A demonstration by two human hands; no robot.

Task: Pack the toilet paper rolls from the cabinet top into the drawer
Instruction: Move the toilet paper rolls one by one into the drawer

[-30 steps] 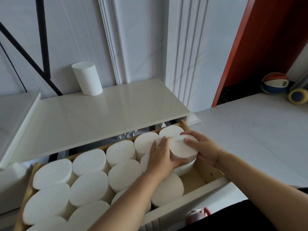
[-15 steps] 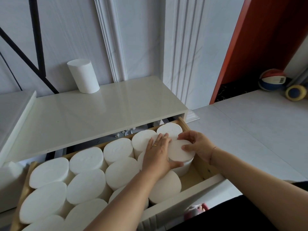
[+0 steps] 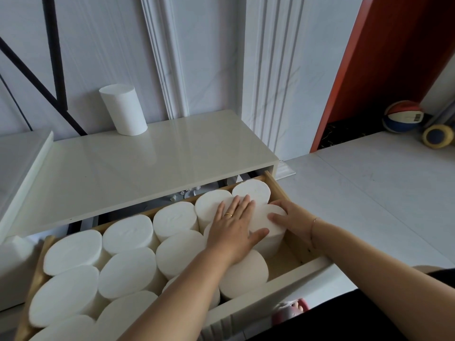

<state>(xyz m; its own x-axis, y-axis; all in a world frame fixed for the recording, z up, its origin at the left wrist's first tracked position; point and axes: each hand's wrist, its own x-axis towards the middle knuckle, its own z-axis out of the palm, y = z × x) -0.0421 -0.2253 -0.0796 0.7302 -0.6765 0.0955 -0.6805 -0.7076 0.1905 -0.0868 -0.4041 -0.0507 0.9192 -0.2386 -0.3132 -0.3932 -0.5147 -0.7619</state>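
The left hand (image 3: 234, 227) lies flat, fingers straight and together, pressing the soft white top of the pressed roll (image 3: 264, 221), thumb spread along its front edge. A thin gold ring (image 3: 229, 214) sits on one finger. The right hand (image 3: 293, 220) grasps the same roll from the right, fingers curled over its far edge and thumb on top.

This roll stands right of centre in the frame, at the right end of the drawer (image 3: 275, 183), slightly proud of its neighbours. The packed rolls (image 3: 128, 232), squat matte cylinders, stand upright and touching across the lower left. The drawer has pale wooden walls and a white front.

Above it the glossy cream cabinet top (image 3: 172, 163) bears a lone roll (image 3: 123, 112), upright at upper left against the white panelled wall (image 3: 209, 57). At right are a pale tiled floor (image 3: 369, 193), a red panel (image 3: 394, 57) and a ball (image 3: 402, 116).
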